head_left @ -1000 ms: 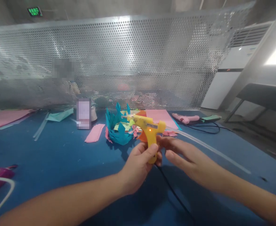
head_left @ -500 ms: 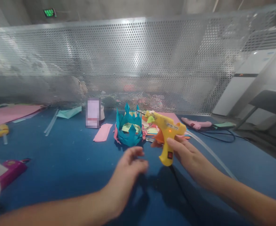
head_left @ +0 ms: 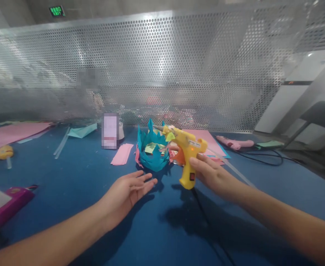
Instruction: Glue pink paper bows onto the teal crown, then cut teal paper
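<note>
My right hand (head_left: 211,171) grips a yellow hot glue gun (head_left: 185,142) by its handle, holding it above the table with the nozzle toward the left. An orange light glows on its body, and a clear glue stick (head_left: 238,171) runs out behind it. My left hand (head_left: 130,190) holds nothing; its fingers are stretched out, palm partly up. Just beyond those fingers stands a teal paper crown (head_left: 154,159), with pale green and pink paper showing in and around it. The glue gun partly covers an orange piece (head_left: 180,156) behind it.
Pink paper strips (head_left: 122,154) lie left of the crown, near a propped phone (head_left: 110,131). A pink glue gun (head_left: 234,142) with a black cord rests at right. A magenta object (head_left: 13,207) and another yellow tool (head_left: 0,154) are at left. A perforated metal panel (head_left: 151,70) stands behind.
The glue gun has passed from my left hand to my right. My left hand has let go, moved left and opened out. The view has turned slightly.
</note>
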